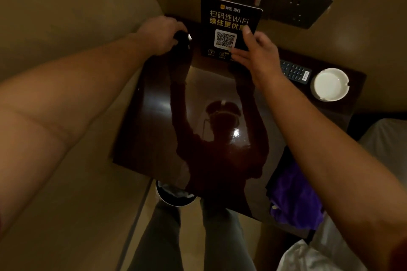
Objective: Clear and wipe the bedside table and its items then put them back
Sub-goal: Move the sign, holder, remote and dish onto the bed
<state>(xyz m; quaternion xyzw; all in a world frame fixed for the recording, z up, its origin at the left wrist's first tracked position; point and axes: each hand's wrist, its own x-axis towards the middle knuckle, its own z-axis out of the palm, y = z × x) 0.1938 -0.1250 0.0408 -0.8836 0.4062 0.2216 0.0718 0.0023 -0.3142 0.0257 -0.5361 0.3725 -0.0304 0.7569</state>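
A glossy dark wooden bedside table (158, 130) fills the middle of the view. At its back stands a black WiFi sign with a QR code (226, 24); my right hand (255, 55) grips its right edge, thumb on the front. My left hand (160, 35) is closed around a small dark object (182, 38) at the table's back left corner; what it is I cannot tell. A dark remote control (295, 71) and a white round ashtray (330, 84) lie at the back right. A purple cloth (295, 196) rests on the table's front right edge.
Grey wall switch and socket plates (284, 0) hang behind the sign. A bin with a liner (174, 193) stands on the floor under the table's front edge, by my legs. White bedding (383, 138) lies at the right. A beige wall closes the left side.
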